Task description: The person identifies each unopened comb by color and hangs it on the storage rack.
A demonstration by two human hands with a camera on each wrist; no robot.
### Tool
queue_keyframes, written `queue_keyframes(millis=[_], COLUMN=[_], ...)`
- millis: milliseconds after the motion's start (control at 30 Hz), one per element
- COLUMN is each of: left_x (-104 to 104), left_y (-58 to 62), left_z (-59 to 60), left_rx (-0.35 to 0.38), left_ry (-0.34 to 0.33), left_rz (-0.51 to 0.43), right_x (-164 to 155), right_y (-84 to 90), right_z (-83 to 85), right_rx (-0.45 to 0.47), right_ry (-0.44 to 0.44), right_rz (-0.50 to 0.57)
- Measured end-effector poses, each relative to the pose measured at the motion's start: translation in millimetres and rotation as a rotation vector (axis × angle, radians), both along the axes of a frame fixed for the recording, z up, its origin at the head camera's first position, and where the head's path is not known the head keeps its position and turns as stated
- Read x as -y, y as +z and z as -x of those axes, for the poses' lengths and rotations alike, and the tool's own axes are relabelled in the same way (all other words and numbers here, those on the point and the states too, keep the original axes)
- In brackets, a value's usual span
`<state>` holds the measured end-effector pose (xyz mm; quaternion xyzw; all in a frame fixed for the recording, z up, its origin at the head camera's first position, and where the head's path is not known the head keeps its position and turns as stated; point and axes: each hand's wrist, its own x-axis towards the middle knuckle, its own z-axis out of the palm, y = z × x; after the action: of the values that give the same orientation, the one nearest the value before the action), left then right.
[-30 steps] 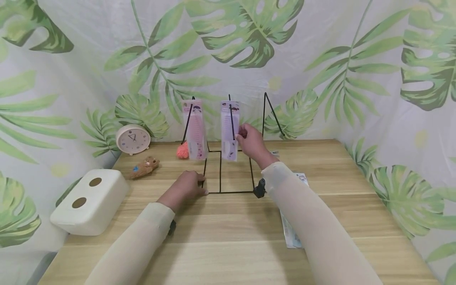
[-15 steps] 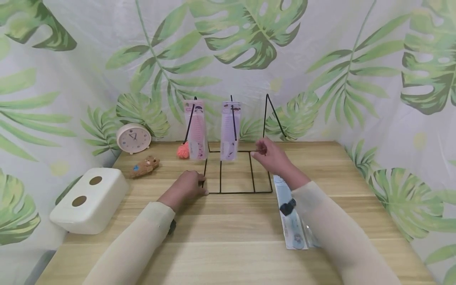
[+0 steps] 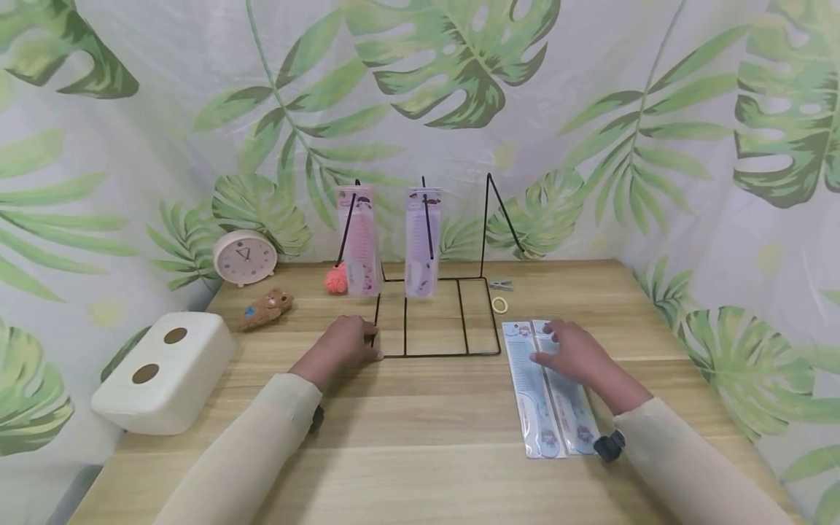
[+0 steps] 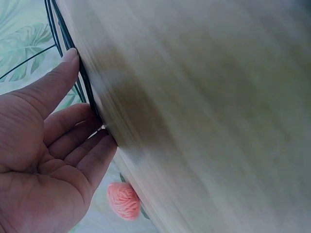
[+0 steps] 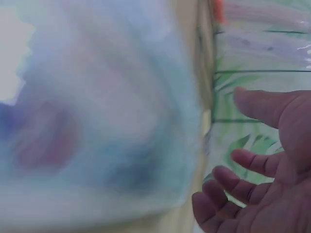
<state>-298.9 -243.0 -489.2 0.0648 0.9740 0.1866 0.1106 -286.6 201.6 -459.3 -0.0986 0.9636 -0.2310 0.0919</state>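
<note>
A black wire rack [image 3: 436, 355] stands on the table. My left hand [image 3: 344, 341] holds its front left corner, thumb and fingertips on the wire in the left wrist view. From the rack's hooks hang a pink packaged comb [image 3: 360, 244] and a purple packaged comb [image 3: 418, 244]; the right hook [image 3: 504, 211] bears nothing. My right hand [image 3: 572, 353] hovers with spread fingers over the upper end of a blue packaged comb [image 3: 572, 408]. Another blue packaged comb [image 3: 530, 383] lies beside it on the left. In the right wrist view the packaging is blurred and close.
Right of the rack lie a grey clip [image 3: 501, 284] and a pale yellow ring [image 3: 500, 305]. At left stand a clock [image 3: 246, 257] and a white box with two holes [image 3: 167, 372], with a brown bear toy [image 3: 266, 308] nearby. An orange yarn ball [image 3: 337, 278] sits behind the rack.
My right hand has left the purple packaged comb and moved right and toward me, over the blue packaged combs. The left hand has stayed at the rack's corner.
</note>
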Motion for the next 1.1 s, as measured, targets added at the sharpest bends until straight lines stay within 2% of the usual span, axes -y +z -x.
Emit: queue_keyframes(millis=[100, 333, 433, 667, 833, 967, 1100], left_x=[-4, -3, -4, -4, -4, -3, -4], left_y=[-0.8, -1.4, -1.9, 0.8, 2.0, 1.6, 0.8], left_z=[1.3, 1.5, 0.5, -2.6, -2.5, -1.3, -0.5], left_rx=[0.006, 0.004, 0.0, -0.009, -0.003, -0.004, -0.004], left_ry=[-0.003, -0.008, -0.004, -0.002, -0.003, -0.004, -0.001], left_rz=[-0.004, -0.002, 0.002, 0.007, 0.006, 0.01, 0.005], right_x=[-19, -39, -47, -62, -64, -65, -71], right_y=[-9.7, -23.9, -22.7, -13.8, -12.7, -16.8, -19.8], right_z=[-10.3, -17.3, -16.2, -11.1, -7.9, -5.0, -0.4], right_rx=[0.047, 0.087, 0.09, 0.217, 0.262, 0.232, 0.11], right_ry=[-0.053, -0.115, -0.127, -0.174, -0.199, -0.193, -0.17], right_rz=[-0.057, -0.114, -0.116, -0.064, -0.023, 0.025, 0.088])
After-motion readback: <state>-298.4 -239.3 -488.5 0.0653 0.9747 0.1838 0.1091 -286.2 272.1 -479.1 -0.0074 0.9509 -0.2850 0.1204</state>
